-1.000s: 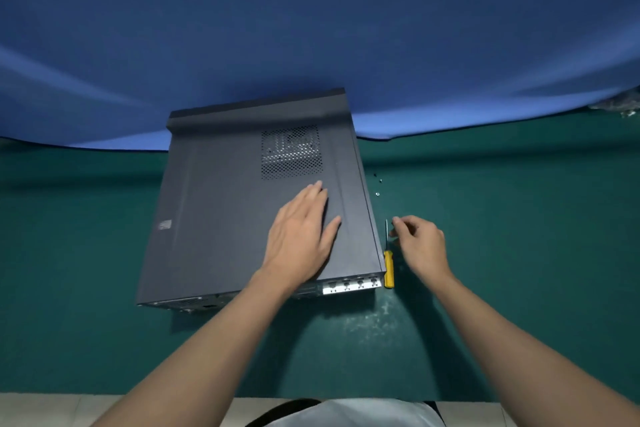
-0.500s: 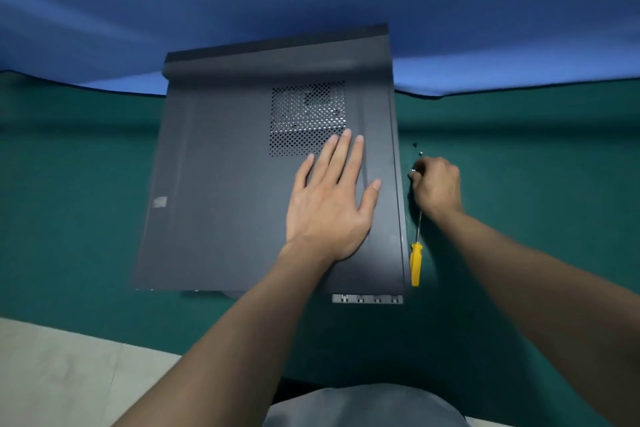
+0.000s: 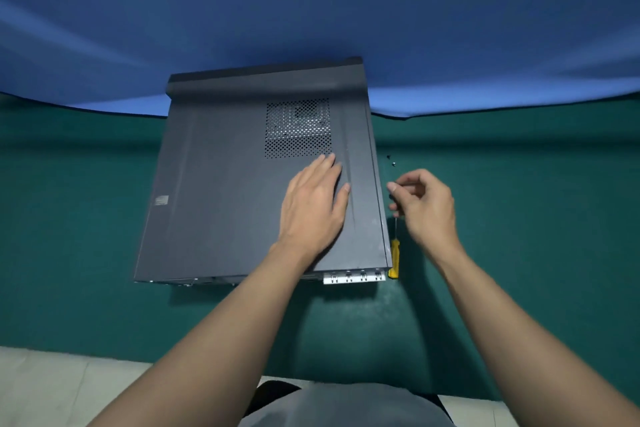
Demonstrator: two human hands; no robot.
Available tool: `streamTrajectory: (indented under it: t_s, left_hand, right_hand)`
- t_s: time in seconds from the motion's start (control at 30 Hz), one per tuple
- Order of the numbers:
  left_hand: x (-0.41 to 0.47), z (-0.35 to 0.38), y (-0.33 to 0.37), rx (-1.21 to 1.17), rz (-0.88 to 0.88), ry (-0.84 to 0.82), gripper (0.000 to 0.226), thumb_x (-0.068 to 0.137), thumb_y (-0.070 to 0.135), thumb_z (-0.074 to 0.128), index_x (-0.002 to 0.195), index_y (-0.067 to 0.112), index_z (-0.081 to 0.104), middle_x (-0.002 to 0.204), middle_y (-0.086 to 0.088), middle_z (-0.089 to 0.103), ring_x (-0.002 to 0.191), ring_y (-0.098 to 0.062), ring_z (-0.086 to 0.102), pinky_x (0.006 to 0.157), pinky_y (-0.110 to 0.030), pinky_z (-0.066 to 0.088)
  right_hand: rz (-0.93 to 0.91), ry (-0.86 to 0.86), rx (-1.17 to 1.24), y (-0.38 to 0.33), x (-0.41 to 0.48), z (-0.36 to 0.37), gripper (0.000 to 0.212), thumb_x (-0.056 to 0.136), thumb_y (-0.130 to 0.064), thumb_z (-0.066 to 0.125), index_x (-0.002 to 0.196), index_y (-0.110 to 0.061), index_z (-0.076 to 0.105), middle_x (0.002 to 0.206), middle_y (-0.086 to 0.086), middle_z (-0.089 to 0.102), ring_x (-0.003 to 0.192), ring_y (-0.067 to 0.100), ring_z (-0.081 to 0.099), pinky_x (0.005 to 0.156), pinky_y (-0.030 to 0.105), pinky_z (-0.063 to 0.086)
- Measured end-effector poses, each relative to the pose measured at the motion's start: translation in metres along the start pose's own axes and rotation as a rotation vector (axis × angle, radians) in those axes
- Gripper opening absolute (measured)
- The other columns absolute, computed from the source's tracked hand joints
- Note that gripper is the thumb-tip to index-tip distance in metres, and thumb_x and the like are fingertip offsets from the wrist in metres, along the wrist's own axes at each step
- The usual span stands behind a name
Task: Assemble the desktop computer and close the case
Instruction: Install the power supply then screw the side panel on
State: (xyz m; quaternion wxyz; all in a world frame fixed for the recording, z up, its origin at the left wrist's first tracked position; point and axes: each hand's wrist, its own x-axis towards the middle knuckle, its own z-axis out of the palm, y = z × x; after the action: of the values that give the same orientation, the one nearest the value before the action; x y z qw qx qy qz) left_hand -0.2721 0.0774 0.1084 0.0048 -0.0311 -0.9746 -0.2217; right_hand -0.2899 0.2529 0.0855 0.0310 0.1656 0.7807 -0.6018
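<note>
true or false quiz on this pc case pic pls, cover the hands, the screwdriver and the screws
1. The left hand lies flat on the case. True.
2. The right hand grips the screwdriver. False: the screwdriver lies on the table beside the case.
3. The screwdriver's handle is red. False: it is yellow.
4. Loose screws lie on the table, right of the case. True.
5. The case's upward-facing panel has a vent of small holes. True.
</note>
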Motion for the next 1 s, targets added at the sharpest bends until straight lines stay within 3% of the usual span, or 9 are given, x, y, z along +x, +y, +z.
streamTrajectory:
  t_s: [0.23, 0.3, 0.53, 0.63, 0.77, 0.8, 0.87, 0.93, 1.0]
  left_hand:
    - [-0.075, -0.012, -0.022, 0.005, 0.298, -0.104, 0.057, 0.095, 0.048, 0.056, 0.139, 0.011, 0.053, 0.15, -0.002, 0.045, 0.143, -0.019, 0.034, 0.116, -0.032, 0.021]
    - [-0.086, -0.016, -0.033, 0.031, 0.381, -0.108, 0.053, 0.093, 0.041, 0.062, 0.136, 0.011, 0.057, 0.146, -0.003, 0.05, 0.141, -0.021, 0.04, 0.117, -0.036, 0.028]
    - [-0.091, -0.022, -0.04, 0.062, 0.468, -0.043, 0.031, 0.094, 0.023, 0.064, 0.121, 0.009, 0.068, 0.135, -0.006, 0.061, 0.133, -0.025, 0.05, 0.113, -0.036, 0.034]
    - [-0.091, -0.022, -0.039, 0.067, 0.442, -0.083, 0.036, 0.1, 0.027, 0.054, 0.131, 0.011, 0.061, 0.144, -0.004, 0.053, 0.14, -0.022, 0.04, 0.118, -0.035, 0.027]
    - [-0.097, -0.022, -0.031, 0.026, 0.338, -0.092, 0.034, 0.102, 0.028, 0.05, 0.131, 0.014, 0.061, 0.146, 0.0, 0.05, 0.143, -0.018, 0.036, 0.119, -0.033, 0.024]
    - [-0.101, -0.024, -0.027, -0.004, 0.307, -0.059, 0.03, 0.101, 0.027, 0.053, 0.124, 0.013, 0.065, 0.139, -0.001, 0.058, 0.137, -0.018, 0.044, 0.115, -0.036, 0.034]
    - [-0.111, -0.026, -0.019, -0.102, 0.256, 0.096, 0.02, 0.097, 0.023, 0.061, 0.107, 0.009, 0.072, 0.11, -0.003, 0.071, 0.108, -0.022, 0.063, 0.09, -0.041, 0.053]
    - [-0.122, -0.022, -0.011, -0.203, 0.159, 0.234, 0.015, 0.094, 0.02, 0.065, 0.096, 0.008, 0.074, 0.089, -0.003, 0.073, 0.082, -0.022, 0.065, 0.072, -0.036, 0.054]
    - [-0.131, -0.017, 0.003, -0.37, -0.048, 0.193, 0.018, 0.094, 0.025, 0.064, 0.089, 0.01, 0.074, 0.076, -0.002, 0.071, 0.07, -0.021, 0.064, 0.067, -0.033, 0.05]
  right_hand:
    - [0.036, 0.088, 0.266, -0.009, -0.089, -0.012, 0.002, 0.082, -0.005, 0.072, 0.081, -0.006, 0.071, 0.063, 0.008, 0.07, 0.059, 0.019, 0.067, 0.061, 0.025, 0.056]
    - [0.026, 0.092, 0.287, -0.007, -0.107, -0.01, 0.008, 0.083, 0.0, 0.069, 0.082, -0.008, 0.071, 0.065, 0.007, 0.071, 0.062, 0.019, 0.068, 0.063, 0.024, 0.056]
    - [-0.031, 0.096, 0.145, 0.007, -0.141, 0.0, 0.012, 0.087, -0.002, 0.065, 0.085, -0.013, 0.07, 0.069, 0.004, 0.072, 0.068, 0.019, 0.071, 0.065, 0.024, 0.057]
    - [-0.067, 0.135, 0.051, 0.013, -0.145, 0.002, 0.014, 0.088, -0.003, 0.065, 0.084, -0.016, 0.069, 0.069, 0.002, 0.072, 0.064, 0.014, 0.07, 0.06, 0.017, 0.053]
    - [-0.269, 0.13, -0.244, 0.021, -0.148, 0.005, 0.008, 0.085, -0.008, 0.069, 0.087, -0.015, 0.073, 0.081, -0.006, 0.068, 0.075, 0.011, 0.066, 0.072, 0.02, 0.051]
    - [-0.337, 0.132, -0.304, 0.023, -0.147, 0.007, 0.006, 0.084, -0.008, 0.071, 0.086, -0.014, 0.074, 0.084, -0.007, 0.066, 0.077, 0.01, 0.063, 0.073, 0.019, 0.049]
    - [-0.413, 0.16, -0.339, 0.027, -0.145, 0.009, 0.005, 0.082, -0.008, 0.072, 0.084, -0.012, 0.075, 0.086, -0.007, 0.062, 0.076, 0.006, 0.059, 0.071, 0.015, 0.046]
    - [-0.436, 0.197, -0.335, 0.032, -0.141, 0.01, 0.004, 0.08, -0.008, 0.074, 0.082, -0.012, 0.075, 0.086, -0.009, 0.057, 0.072, 0.003, 0.055, 0.066, 0.01, 0.041]
    - [-0.451, 0.198, -0.327, 0.037, -0.137, 0.01, 0.004, 0.08, -0.009, 0.075, 0.081, -0.013, 0.075, 0.086, -0.008, 0.054, 0.069, 0.004, 0.053, 0.062, 0.009, 0.038]
